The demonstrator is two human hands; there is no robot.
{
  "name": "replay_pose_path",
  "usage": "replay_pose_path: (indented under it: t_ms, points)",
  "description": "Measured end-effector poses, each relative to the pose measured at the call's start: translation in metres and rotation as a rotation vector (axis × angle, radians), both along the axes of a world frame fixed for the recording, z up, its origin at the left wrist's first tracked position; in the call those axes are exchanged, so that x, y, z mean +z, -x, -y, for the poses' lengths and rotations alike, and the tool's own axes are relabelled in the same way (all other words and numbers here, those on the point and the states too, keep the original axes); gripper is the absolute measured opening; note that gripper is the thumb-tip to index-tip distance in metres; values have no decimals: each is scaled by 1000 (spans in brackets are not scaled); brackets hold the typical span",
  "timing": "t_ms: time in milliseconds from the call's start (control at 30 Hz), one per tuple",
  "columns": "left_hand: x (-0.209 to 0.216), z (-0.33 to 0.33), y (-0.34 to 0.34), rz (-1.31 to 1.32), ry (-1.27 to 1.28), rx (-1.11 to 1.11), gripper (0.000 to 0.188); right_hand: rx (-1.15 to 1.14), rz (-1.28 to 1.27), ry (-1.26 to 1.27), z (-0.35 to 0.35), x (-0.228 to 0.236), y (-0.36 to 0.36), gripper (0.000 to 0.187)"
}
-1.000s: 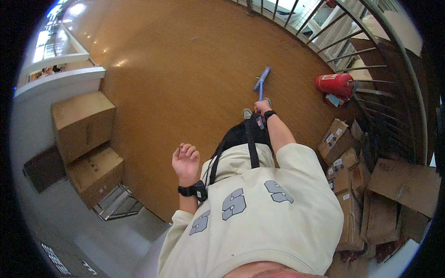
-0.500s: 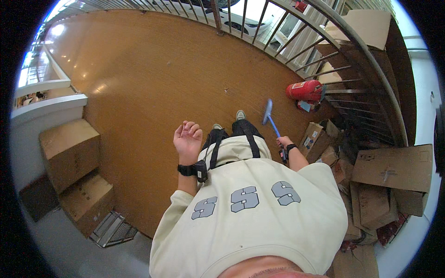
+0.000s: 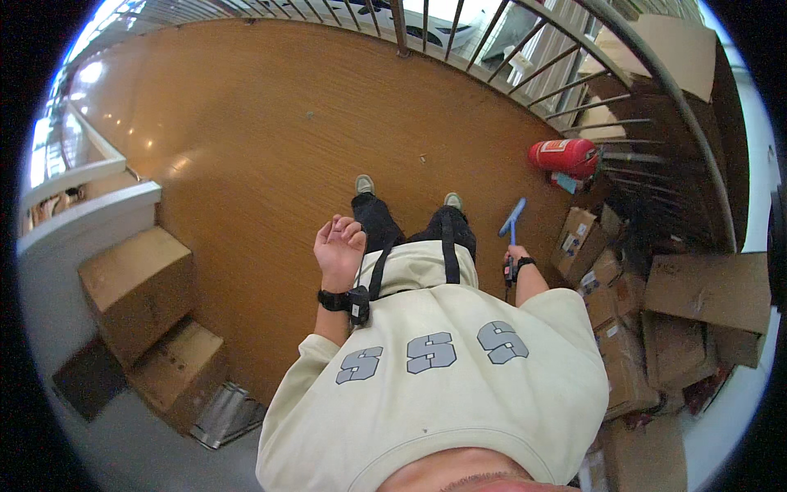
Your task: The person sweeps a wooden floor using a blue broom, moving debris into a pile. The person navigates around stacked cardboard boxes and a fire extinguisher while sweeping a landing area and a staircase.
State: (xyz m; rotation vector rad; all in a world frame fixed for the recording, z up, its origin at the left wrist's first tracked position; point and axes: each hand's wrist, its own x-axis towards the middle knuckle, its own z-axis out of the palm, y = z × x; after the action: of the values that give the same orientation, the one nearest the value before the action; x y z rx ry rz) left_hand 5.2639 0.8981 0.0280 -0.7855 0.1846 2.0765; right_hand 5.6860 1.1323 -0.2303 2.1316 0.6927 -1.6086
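Note:
My right hand (image 3: 512,256) is closed round the handle of a blue T-shaped squeegee (image 3: 514,217). The squeegee's light-blue head points away from me, out over the brown floor (image 3: 270,148); I cannot tell if it touches it. Held up in front of my left hip, my left hand (image 3: 339,246) is open, palm up, with its fingers loosely bent and nothing visible in it. Both wrists carry black straps with small dark devices.
A red fire extinguisher (image 3: 566,157) lies by the metal railing (image 3: 656,74), ahead right. Cardboard boxes (image 3: 705,287) pile up along my right. More boxes (image 3: 139,279) stand on the left beside a white-edged ledge (image 3: 98,211). Dark-trousered legs and light shoes show below me.
My left foot has stepped forward. The squeegee has swung rightward and its head has turned, my right hand still round the handle. My left hand keeps its loose bend.

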Motion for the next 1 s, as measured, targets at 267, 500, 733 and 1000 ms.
replay_pose_path:
  t_ms: [267, 500, 733, 1000]
  points:
    - [-2, 88, 133, -25, 168, -92, 17, 216, -196, -90, 78, -42, 227, 22]
    - [3, 121, 176, -10, 185, -116, 17, 801, -613, -202, 151, -124, 355, 16]
    - [-5, 101, 190, -11, 187, -135, 17, 80, -479, 24, 140, -105, 453, 26]
    - [-3, 61, 215, -31, 110, -168, 18, 80, -457, -57, 83, -36, 411, 24]
